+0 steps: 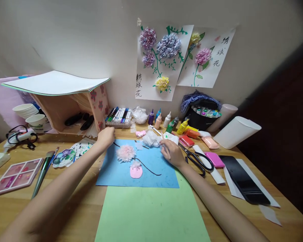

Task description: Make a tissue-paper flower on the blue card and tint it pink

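Note:
My left hand [106,137] is closed at the top left corner of a blue sheet of paper [106,174]; its fingertips are hidden, and I cannot make out what they hold. Right of the sheet's middle, my right hand [172,153] has its fingers curled in beside crumpled white tissue [151,138]. Something thin and pale shows at its fingertips, too small to name. A fluffy pale pink paper flower [125,153] lies on the blue sheet. Below it sits a flat pink round piece [136,172], and a dark curved stem line [150,169] runs to the right.
A green sheet [151,215] lies under the blue one. Black-handled scissors [195,159], a phone [244,179] and clay packs [187,141] are on the right. Paint bottles [170,126] and a marker box [118,117] stand behind. Brushes [44,171] and a palette [64,158] lie left.

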Demonstrator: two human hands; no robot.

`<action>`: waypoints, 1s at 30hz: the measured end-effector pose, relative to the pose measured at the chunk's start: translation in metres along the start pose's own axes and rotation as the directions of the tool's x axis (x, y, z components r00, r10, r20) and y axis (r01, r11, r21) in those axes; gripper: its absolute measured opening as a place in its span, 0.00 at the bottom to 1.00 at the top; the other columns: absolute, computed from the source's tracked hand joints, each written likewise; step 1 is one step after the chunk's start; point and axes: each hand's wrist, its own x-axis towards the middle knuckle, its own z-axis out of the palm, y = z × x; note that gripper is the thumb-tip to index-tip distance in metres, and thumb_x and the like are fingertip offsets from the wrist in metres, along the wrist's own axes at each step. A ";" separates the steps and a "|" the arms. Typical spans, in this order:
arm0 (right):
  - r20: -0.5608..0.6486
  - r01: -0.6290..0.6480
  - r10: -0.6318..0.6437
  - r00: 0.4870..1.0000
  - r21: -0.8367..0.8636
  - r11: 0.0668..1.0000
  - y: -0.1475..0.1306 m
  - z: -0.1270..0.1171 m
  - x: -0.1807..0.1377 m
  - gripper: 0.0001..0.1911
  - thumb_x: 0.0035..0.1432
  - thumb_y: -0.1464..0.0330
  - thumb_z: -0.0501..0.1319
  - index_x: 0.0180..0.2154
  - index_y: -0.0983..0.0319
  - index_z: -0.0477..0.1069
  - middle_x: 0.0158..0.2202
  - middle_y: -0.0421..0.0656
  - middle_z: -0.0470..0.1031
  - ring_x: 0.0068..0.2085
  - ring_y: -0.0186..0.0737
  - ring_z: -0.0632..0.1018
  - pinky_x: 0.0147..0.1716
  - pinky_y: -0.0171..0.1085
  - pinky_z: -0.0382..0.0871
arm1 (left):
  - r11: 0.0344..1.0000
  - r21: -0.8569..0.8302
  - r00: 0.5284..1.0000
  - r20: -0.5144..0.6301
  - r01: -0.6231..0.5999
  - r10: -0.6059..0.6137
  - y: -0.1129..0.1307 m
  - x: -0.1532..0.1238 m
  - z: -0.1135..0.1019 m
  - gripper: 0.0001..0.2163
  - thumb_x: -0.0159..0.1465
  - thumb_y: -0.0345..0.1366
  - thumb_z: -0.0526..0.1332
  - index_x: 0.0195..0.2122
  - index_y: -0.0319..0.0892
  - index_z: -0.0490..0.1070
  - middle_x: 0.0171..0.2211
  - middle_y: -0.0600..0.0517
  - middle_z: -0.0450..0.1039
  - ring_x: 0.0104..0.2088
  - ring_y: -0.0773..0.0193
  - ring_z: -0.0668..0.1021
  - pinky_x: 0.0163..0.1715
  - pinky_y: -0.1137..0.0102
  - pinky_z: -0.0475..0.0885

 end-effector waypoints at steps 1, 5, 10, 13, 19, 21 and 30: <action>-0.009 -0.007 0.007 1.000 0.015 1.000 -0.002 0.000 0.001 0.10 0.53 0.78 0.54 0.36 0.60 0.65 0.36 0.46 0.76 0.38 0.46 0.77 0.38 0.43 0.71 | 0.999 0.023 0.999 0.017 0.044 -0.044 -0.014 -0.002 0.002 0.11 0.60 0.32 0.54 0.40 0.37 0.73 0.43 0.37 0.74 0.45 0.46 0.76 0.41 0.60 0.70; -0.030 0.003 -0.002 1.000 0.042 0.999 -0.006 -0.001 0.000 0.08 0.56 0.76 0.54 0.38 0.59 0.65 0.38 0.46 0.76 0.40 0.45 0.77 0.41 0.44 0.71 | 0.995 0.056 0.995 0.039 0.087 -0.089 -0.040 -0.006 0.013 0.08 0.60 0.33 0.55 0.36 0.38 0.72 0.40 0.39 0.75 0.43 0.50 0.77 0.40 0.64 0.70; -0.069 0.053 -0.052 0.996 0.011 0.999 -0.004 -0.001 -0.002 0.09 0.56 0.77 0.54 0.38 0.59 0.65 0.38 0.46 0.76 0.40 0.45 0.76 0.40 0.44 0.71 | 0.997 0.020 0.997 -0.038 0.074 -0.074 -0.024 -0.008 0.003 0.10 0.63 0.34 0.51 0.37 0.37 0.69 0.41 0.39 0.75 0.42 0.51 0.77 0.38 0.65 0.69; -0.116 0.078 -0.080 0.990 -0.017 0.997 -0.002 0.000 -0.003 0.11 0.55 0.78 0.55 0.38 0.58 0.65 0.38 0.46 0.76 0.40 0.46 0.75 0.40 0.46 0.70 | 0.999 -0.045 0.994 -0.112 0.000 -0.005 0.006 -0.016 -0.009 0.11 0.66 0.38 0.49 0.40 0.40 0.68 0.42 0.44 0.75 0.43 0.55 0.76 0.38 0.67 0.69; -0.238 -0.011 0.049 0.970 0.158 0.987 -0.021 -0.008 -0.005 0.08 0.56 0.75 0.56 0.37 0.57 0.64 0.39 0.46 0.75 0.42 0.46 0.75 0.43 0.48 0.70 | 0.592 -0.779 0.942 0.004 -0.207 0.335 0.078 -0.042 -0.002 0.08 0.56 0.39 0.62 0.28 0.39 0.69 0.30 0.50 0.76 0.31 0.64 0.77 0.32 0.72 0.69; -0.178 -0.089 0.161 0.971 0.354 0.931 -0.036 -0.010 -0.005 0.05 0.58 0.71 0.57 0.37 0.58 0.63 0.41 0.47 0.74 0.42 0.44 0.76 0.41 0.45 0.72 | 0.487 -0.859 0.932 0.032 -0.160 0.362 0.091 -0.050 0.007 0.09 0.54 0.39 0.64 0.28 0.38 0.69 0.28 0.50 0.75 0.29 0.66 0.76 0.30 0.72 0.69; 0.074 -0.358 0.404 0.912 0.626 0.693 -0.063 0.001 -0.011 0.08 0.57 0.66 0.60 0.30 0.59 0.61 0.33 0.42 0.71 0.34 0.37 0.75 0.34 0.37 0.73 | 0.498 -0.845 0.937 -0.009 -0.193 0.348 0.092 -0.065 0.025 0.09 0.54 0.36 0.64 0.36 0.39 0.71 0.34 0.51 0.76 0.32 0.66 0.76 0.33 0.73 0.68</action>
